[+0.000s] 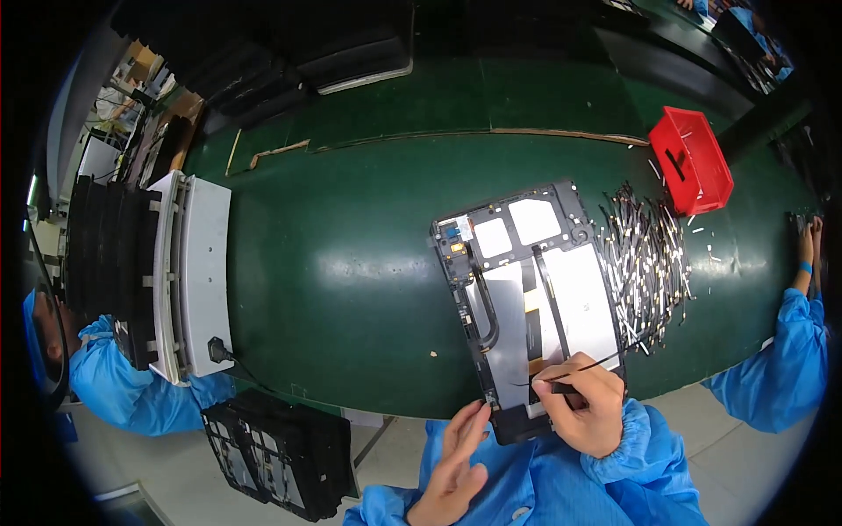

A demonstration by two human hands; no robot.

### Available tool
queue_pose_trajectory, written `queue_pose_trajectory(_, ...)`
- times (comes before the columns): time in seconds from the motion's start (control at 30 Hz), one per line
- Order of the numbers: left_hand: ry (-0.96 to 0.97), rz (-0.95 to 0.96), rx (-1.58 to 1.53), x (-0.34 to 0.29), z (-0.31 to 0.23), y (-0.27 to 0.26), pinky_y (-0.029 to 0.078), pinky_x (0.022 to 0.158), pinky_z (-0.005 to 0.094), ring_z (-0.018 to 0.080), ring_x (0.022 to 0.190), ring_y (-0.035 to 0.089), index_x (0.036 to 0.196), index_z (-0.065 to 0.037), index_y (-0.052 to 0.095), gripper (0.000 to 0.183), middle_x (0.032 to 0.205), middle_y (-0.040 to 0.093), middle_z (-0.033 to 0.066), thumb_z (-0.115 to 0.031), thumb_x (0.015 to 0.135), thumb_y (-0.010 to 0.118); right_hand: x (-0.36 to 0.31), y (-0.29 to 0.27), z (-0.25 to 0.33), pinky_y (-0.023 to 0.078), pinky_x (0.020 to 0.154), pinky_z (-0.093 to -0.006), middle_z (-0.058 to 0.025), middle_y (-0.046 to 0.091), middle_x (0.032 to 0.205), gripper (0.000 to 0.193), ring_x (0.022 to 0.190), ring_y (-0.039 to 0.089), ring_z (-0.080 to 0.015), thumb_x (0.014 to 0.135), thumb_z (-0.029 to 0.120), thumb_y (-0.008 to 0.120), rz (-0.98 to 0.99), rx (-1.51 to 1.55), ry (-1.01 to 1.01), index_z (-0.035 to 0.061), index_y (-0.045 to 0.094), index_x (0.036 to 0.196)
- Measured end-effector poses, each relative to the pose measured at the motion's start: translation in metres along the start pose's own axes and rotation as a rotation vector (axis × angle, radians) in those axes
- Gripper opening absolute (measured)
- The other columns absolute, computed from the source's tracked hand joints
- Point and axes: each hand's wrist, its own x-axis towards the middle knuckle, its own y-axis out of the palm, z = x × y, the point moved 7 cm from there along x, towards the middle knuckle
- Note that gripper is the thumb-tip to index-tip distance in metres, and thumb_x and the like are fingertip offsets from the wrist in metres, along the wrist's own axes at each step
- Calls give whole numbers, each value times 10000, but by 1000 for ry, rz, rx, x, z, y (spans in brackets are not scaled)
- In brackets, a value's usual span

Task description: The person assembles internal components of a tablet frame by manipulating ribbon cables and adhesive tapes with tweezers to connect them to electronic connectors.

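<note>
An opened flat electronic device, probably a tablet, lies at a slant near the table's front edge, its silver plates, black frame and black ribbon cables exposed. Over its lower part, my right hand is closed in a pinch on a thin black cable. One end of the cable reaches left above the silver plate, while the other stretches toward the pile. My left hand has its fingers extended, the fingertips touching the device's lower left edge. Whatever lies beneath my right fingers is hidden.
Right of the device lies a pile of thin black cables with pale ends. Behind it stands a red bin. White and black panels stand at the left, a black plug beside them. Blue-sleeved people sit at both sides.
</note>
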Motion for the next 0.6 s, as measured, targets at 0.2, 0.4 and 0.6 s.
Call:
queue_pose_trajectory(0.2,-210,26,-562,2,41,-19,169,1117,379,279,1378,223,1306,106,439,473,1462,221,194,-219,963,430,-1,0,2,392,463,-230,-91,630,743,104,544,542,-131,705,-66,683,6,5,-25,-21,655,795)
queue_pose_trajectory(0.4,-67,-51,-213,24,30,-32,321,987,354,209,1147,444,978,47,624,291,1250,452,152,-193,956,462,0,21,12,476,556,-341,-109,541,782,120,659,590,-286,714,11,690,263,-110,-76,-6,618,809)
queue_pose_trajectory(0.6,67,-175,-13,41,27,-33,424,843,265,159,953,540,987,27,605,124,1036,546,117,-6,874,568,4,22,13,487,583,-367,-129,533,835,148,685,591,-317,731,0,675,243,-201,29,-17,590,851)
